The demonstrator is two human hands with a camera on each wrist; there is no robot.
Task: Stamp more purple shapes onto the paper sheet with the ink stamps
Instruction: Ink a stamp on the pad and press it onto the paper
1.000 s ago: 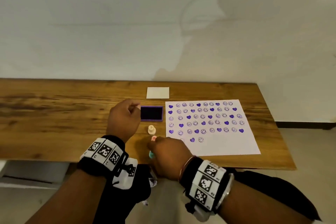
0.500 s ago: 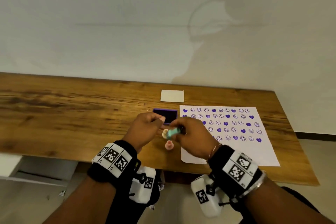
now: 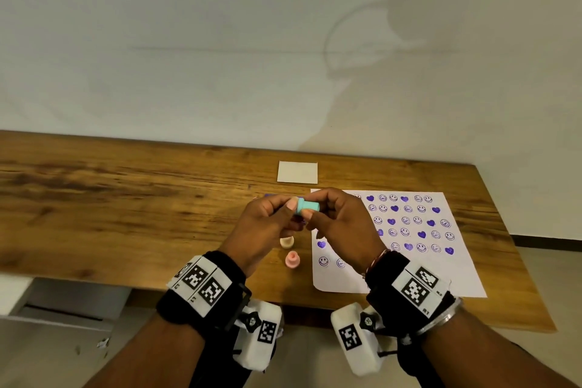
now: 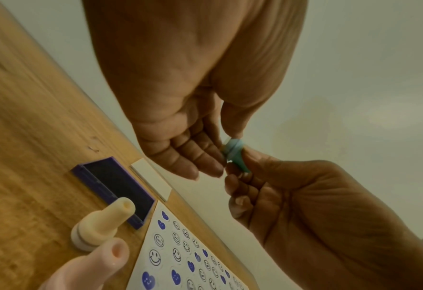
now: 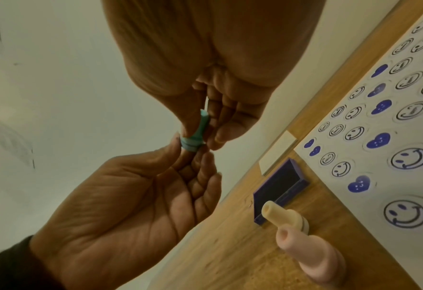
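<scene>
Moved: teal stamp (image 3: 308,206) lifted off table (image 3: 126,198), now between both hands.
Fingers: my left hand (image 3: 267,227) pinches base, right hand (image 3: 343,224) pinches stem.
Handling: light, rigid, small; grip stem.
Where: above pad (image 4: 117,188), left of paper (image 3: 441,261).

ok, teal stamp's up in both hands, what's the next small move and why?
Probably pull the cap end off with the left hand while the right hand keeps its grip on the teal stamp. Both hands pinch it in the air, lying sideways, so it cannot print yet. The open purple ink pad sits just below, and the paper sheet has bare space along its near edge.
</scene>
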